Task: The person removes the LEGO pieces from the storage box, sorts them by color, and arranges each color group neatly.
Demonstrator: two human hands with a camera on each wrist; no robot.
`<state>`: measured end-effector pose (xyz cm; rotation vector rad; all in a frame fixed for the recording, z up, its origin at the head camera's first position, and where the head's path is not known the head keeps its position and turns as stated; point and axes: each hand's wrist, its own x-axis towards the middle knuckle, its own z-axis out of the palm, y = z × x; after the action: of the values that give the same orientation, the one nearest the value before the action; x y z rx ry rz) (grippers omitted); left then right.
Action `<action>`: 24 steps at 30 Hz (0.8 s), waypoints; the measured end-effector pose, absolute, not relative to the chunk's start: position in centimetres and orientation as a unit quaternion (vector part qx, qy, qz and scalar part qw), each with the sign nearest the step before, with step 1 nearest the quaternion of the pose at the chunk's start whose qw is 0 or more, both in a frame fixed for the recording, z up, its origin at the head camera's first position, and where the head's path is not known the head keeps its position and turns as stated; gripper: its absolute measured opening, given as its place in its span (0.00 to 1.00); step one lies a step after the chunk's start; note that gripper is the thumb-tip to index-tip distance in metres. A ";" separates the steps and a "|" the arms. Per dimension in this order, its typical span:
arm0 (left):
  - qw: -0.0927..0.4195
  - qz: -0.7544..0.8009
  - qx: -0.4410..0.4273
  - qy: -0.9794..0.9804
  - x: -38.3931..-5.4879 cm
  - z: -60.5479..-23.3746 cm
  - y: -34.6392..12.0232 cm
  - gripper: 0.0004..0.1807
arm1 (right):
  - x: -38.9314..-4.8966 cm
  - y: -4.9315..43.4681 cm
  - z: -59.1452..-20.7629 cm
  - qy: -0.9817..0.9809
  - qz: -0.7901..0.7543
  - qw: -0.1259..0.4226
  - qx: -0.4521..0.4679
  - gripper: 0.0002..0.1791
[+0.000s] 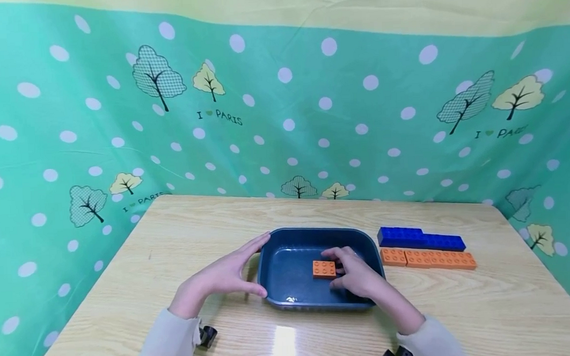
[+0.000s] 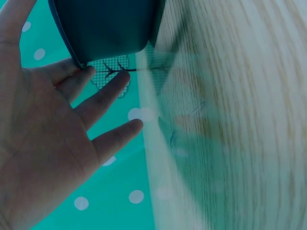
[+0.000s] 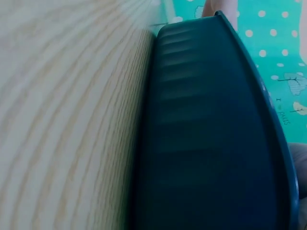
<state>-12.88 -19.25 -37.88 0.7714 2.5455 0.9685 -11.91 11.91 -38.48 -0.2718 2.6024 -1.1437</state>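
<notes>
A dark blue rectangular tub [image 1: 291, 301] stands on the table. Inside it is an orange toy building brick [image 1: 323, 269] with two rows of studs on top. My right hand [image 1: 355, 274] reaches over the tub's right side, its spread thumb and fingers around the brick's right end, with gaps showing at thumb and forefinger. In the right wrist view the tub's outer wall [image 3: 201, 129] hides most of this hand. My left hand [image 1: 227, 272] spans the tub's left end, thumb at the near corner, fingertips at the far one. The left wrist view shows its fingers [image 2: 103, 100] spread and fairly straight.
Right of the tub lies a row of orange bricks [image 1: 439, 259] end to end. Behind it sits a row of blue bricks [image 1: 399, 237], higher at its left end. A green dotted curtain [image 1: 262, 120] hangs behind the wooden table [image 1: 195, 225].
</notes>
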 end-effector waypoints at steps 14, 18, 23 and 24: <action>0.147 0.333 0.275 0.890 -12.9 -38.1 -19.2 0.66 | -12.6 11.3 -38.6 0.902 -0.410 0.111 -0.077 0.20; 0.148 0.332 0.274 0.890 -12.9 -38.1 -19.1 0.65 | -12.4 11.6 -38.4 0.883 -0.451 0.101 -0.084 0.17; 0.150 0.336 0.268 0.891 -12.8 -38.0 -19.2 0.65 | -12.3 12.1 -37.8 0.856 -0.495 0.097 -0.116 0.19; 0.149 0.337 0.268 0.890 -12.8 -38.0 -19.2 0.65 | -12.3 12.3 -37.6 0.852 -0.500 0.097 -0.122 0.19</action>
<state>-12.79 -19.22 -38.02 0.7691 2.5589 0.9681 -12.26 12.28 -37.62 -0.3622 2.5214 -1.4808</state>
